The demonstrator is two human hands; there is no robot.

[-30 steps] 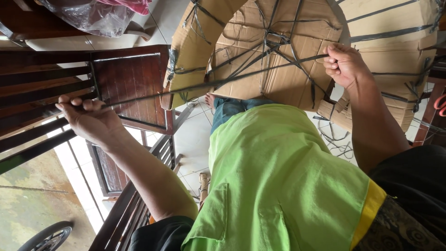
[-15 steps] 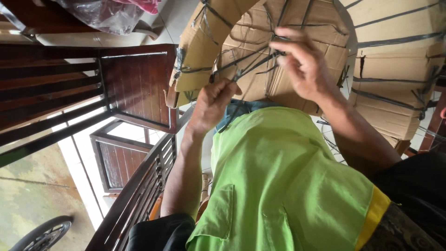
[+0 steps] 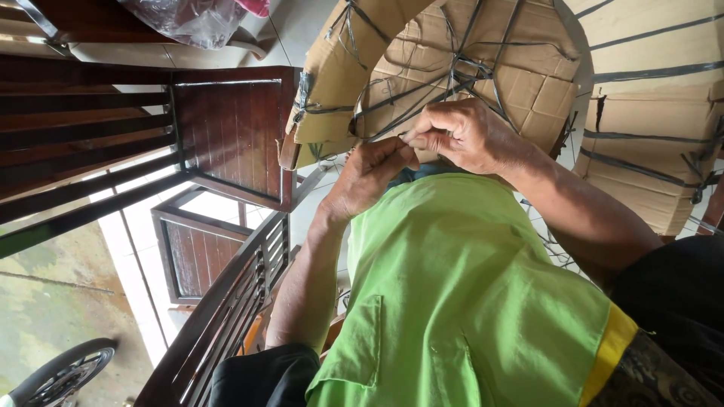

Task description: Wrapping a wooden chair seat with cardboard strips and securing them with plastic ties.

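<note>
Both hands meet at the lower edge of the curved brown cardboard wrapping, which is bound with dark straps. The right hand pinches a strap end, its grip pressed together; the left hand closes its fingers just beside it. A dark wooden chair stands left, and a bright green cloth covers the lap below.

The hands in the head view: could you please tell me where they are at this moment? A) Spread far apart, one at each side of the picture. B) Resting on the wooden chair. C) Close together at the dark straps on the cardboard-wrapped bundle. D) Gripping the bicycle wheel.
C: the left hand and the right hand meet fingertip to fingertip at the dark straps crossing the cardboard-wrapped bundle.
</note>
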